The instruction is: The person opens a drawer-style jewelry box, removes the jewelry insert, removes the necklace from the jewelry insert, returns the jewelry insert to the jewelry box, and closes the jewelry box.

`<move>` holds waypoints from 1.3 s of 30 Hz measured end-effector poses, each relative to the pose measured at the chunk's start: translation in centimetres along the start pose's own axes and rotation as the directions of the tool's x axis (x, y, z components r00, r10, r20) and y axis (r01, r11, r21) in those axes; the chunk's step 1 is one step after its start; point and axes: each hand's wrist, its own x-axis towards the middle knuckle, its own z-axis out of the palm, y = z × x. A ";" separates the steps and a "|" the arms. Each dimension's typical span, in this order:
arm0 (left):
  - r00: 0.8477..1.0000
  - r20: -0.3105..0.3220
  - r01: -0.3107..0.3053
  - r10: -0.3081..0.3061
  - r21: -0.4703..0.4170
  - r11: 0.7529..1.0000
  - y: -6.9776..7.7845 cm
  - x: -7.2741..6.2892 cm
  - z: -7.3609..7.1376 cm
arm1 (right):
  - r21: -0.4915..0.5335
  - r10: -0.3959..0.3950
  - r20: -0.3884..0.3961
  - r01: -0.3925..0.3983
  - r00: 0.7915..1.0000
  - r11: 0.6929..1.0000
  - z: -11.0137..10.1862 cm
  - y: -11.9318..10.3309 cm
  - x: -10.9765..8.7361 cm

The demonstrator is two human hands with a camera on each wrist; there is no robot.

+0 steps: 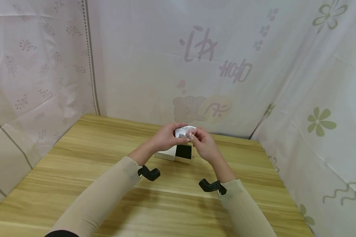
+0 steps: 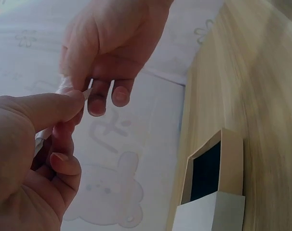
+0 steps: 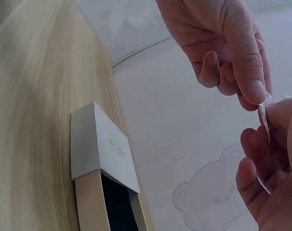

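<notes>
A small clear plastic packet (image 1: 181,131) with a white face and small greyish contents is held up between both hands; what the contents are is too small to tell. My left hand (image 1: 168,135) pinches its left side between thumb and fingers. At its right edge, the right hand (image 1: 205,144) grips the crinkled plastic with thumb and fingertips. In the right wrist view the packet (image 3: 264,118) appears edge-on between the two hands. Below them on the table sits a white box (image 1: 168,154), slid partly open, its black-lined tray (image 1: 183,160) showing on the right.
The wooden table (image 1: 115,138) reaches back to a printed fabric curtain (image 1: 142,65), with more curtain along both sides. Dark wrist-worn devices (image 1: 149,173) are on both forearms. Faint printed script marks the box's white sleeve (image 3: 114,147).
</notes>
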 end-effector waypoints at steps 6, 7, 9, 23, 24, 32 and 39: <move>1.000 -0.003 0.001 -0.001 -0.009 1.000 0.1 -0.2 -0.1 | -0.040 -0.049 -0.013 0.048 0.999 0.998 0.4 -0.5 -0.1; 1.000 -0.002 0.002 -0.002 -0.010 1.000 0.1 -0.2 -0.1 | -0.038 -0.054 -0.018 0.053 0.998 0.998 0.4 -0.5 -0.1; 1.000 0.001 0.003 -0.003 -0.014 1.000 0.0 -0.2 -0.2 | -0.025 -0.063 -0.028 0.062 0.998 0.998 0.5 -0.4 -0.1; 1.000 0.012 -0.022 0.021 0.080 0.997 0.1 -0.6 -0.3 | 0.124 0.034 0.023 -0.037 0.999 0.992 -0.5 0.4 -0.3; 1.000 0.011 -0.023 0.022 0.084 0.996 0.1 -0.6 -0.3 | 0.138 0.047 0.024 -0.049 0.999 0.989 -0.5 0.4 -0.3; 0.999 0.000 -0.033 0.033 0.111 0.993 0.2 -0.3 0.0 | 0.144 0.091 -0.047 -0.083 0.995 0.986 0.2 -0.2 -0.3; 1.000 -0.010 -0.030 0.030 0.015 0.999 0.1 -0.3 -0.1 | 0.104 0.034 -0.138 -0.019 0.990 0.994 0.2 -0.3 -0.3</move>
